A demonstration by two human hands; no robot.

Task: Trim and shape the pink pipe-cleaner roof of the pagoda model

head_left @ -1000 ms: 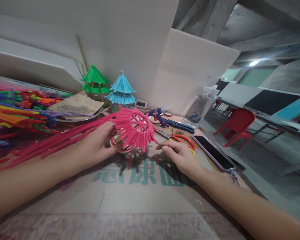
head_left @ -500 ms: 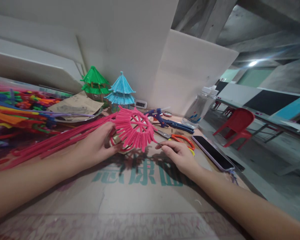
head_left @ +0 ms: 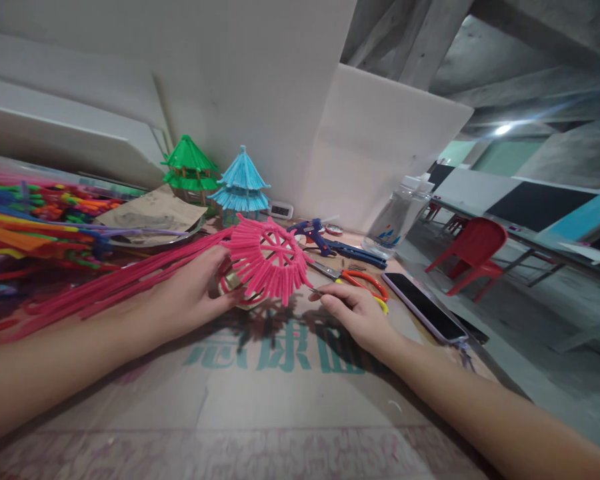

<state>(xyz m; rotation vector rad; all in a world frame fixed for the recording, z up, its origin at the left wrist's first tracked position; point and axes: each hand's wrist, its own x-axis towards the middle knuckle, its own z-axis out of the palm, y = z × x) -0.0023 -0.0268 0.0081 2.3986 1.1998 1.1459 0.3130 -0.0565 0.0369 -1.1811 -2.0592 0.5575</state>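
Observation:
My left hand (head_left: 200,288) is closed round the side of a pink pipe-cleaner pavilion model (head_left: 293,275), thumb and fingers at its lower frame. Its roof is a ring of fanned-out pink strips with a spoked, open centre, tilted toward me. Beside its right edge, my right hand (head_left: 355,310) pinches a slim dark tool that looks like tweezers (head_left: 316,291). The tip meets a pink strip at the roof's lower right edge; whether it grips the strip is too small to tell. Long pink pipe cleaners (head_left: 105,287) lie behind my left forearm.
Behind stand a green pavilion model (head_left: 189,160) and a blue one (head_left: 243,177). A glue gun (head_left: 317,237), orange-handled scissors (head_left: 365,281), a phone (head_left: 425,307) and a clear bottle (head_left: 395,217) are on the right. Coloured pipe cleaners (head_left: 35,227) pile up at left.
Both hands and the pink model stay almost where they were. The right hand and tool tip have shifted very slightly; the view has moved a little.

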